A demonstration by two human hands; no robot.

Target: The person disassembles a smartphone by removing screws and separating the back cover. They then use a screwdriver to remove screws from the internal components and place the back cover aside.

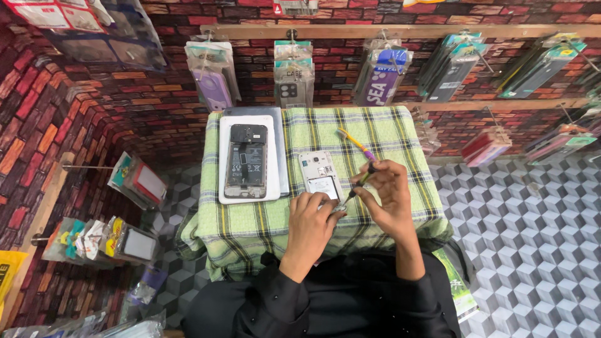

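A small white phone point(318, 172) with its back cover off lies on a green checked cloth point(388, 144) covering a small table. My left hand point(311, 216) rests on the phone's near end, fingers pressing it down. My right hand point(388, 194) grips a thin dark screwdriver point(358, 184), whose tip points down at the phone's lower right corner. A second tool with a yellow and purple handle point(354, 143) lies on the cloth beyond the phone.
A larger black phone point(246, 161) with its back open lies on a white pad point(225, 163) at the table's left. Packaged phone cases point(213, 78) hang on hooks along the brick-patterned walls. The floor point(526, 213) has a grey cube pattern.
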